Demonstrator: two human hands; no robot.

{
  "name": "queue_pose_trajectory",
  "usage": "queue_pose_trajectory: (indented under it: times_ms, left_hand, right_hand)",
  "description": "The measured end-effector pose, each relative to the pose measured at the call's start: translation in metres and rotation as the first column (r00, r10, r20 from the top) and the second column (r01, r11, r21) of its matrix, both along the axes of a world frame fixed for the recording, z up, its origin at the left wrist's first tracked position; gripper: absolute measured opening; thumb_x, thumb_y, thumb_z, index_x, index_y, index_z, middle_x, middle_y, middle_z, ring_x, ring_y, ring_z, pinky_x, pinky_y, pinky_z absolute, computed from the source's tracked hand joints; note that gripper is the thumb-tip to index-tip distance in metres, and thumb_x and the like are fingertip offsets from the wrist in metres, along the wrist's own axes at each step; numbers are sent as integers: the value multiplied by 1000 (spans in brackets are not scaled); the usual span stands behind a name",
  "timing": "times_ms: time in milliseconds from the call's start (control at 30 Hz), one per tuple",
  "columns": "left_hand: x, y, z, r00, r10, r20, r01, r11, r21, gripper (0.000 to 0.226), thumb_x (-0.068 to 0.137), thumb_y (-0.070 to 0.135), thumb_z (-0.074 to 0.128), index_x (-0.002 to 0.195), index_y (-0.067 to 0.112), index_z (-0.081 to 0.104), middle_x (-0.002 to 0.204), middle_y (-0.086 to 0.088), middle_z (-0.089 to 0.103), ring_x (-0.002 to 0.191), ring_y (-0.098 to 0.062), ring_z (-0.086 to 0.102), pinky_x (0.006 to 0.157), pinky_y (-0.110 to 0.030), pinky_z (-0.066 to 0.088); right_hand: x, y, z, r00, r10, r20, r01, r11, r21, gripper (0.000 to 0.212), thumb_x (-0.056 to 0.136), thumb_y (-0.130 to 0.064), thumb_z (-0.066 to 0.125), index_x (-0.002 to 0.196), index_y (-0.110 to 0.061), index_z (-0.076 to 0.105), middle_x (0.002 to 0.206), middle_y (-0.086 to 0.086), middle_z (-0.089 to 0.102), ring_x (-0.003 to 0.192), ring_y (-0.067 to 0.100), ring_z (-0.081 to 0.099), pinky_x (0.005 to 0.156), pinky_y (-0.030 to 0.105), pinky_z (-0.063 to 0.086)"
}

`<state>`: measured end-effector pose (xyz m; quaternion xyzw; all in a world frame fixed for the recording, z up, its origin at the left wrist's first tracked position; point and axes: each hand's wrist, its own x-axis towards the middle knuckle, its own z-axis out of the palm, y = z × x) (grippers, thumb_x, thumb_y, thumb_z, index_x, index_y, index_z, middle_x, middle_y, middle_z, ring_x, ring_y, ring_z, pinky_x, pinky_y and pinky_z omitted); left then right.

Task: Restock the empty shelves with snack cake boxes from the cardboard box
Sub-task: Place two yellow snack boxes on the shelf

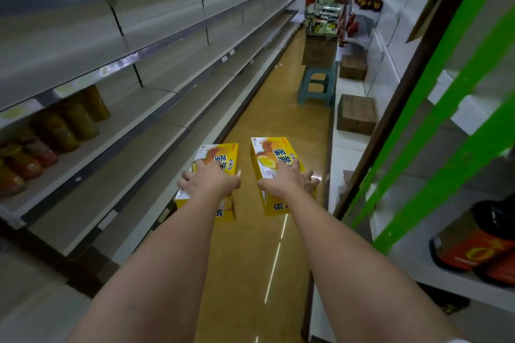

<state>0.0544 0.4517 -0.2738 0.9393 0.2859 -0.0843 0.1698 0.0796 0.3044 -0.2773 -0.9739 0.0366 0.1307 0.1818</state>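
I hold two yellow snack cake boxes out in front of me above the aisle floor. My left hand (209,179) grips the top of the left snack cake box (221,157). My right hand (287,179) grips the right snack cake box (271,153) the same way. Bare grey shelves (172,97) run along the left side of the aisle. Far down the aisle a cardboard box (319,50) with packets on top stands on a teal stool (317,83).
Bagged snacks (53,131) fill the near left end of one shelf. Two brown cartons (356,114) sit on the low white ledge at the right. A green rack frame (434,108) and dark bottles (473,242) are close on my right. The yellow floor runs between.
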Motion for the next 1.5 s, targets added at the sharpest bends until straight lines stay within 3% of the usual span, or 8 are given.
queue_pose_trajectory:
  times_ms: [267,500,867,1067,1500]
  left_hand:
    - [97,24,-14,999,-39,-31,39,999,1,69,76,48,63,139,29,41,146,-12,29,133,-45,26,110,-57,21]
    - [214,67,-10,999,-44,10,45,998,-52,68,77,46,64,138,29,41,148,-12,24,134,-47,20,111,-60,15]
    - [361,110,0,1000,-29,2,29,999,13,75,75,49,67,140,24,40,147,-11,30,133,-46,26,110,-57,19]
    - [443,110,-6,999,-52,12,52,999,18,73,77,47,67,140,23,40,147,-13,30,132,-46,28,110,-58,21]
    - [673,70,20,996,66,56,-66,998,-5,72,77,48,67,140,28,39,148,-10,26,133,-46,24,110,-57,19]
  right_hand:
    - [89,21,-10,999,-33,-26,33,999,-4,73,76,-50,59,142,-34,34,158,8,12,138,45,14,111,52,10]
    - [199,63,1,998,-70,10,70,997,-17,75,76,-51,60,144,-34,33,158,7,11,139,45,13,109,51,15]
    - [340,110,9,995,-100,16,100,995,-10,74,76,-54,59,143,-34,34,157,7,14,137,44,17,109,52,15]
    - [426,112,7,996,-84,24,84,996,-10,74,77,-54,59,143,-34,34,156,7,16,135,42,21,107,49,19]
    - [666,68,29,996,-3,90,4,1000,-7,74,76,-54,61,142,-32,35,156,5,17,134,40,21,106,48,22]
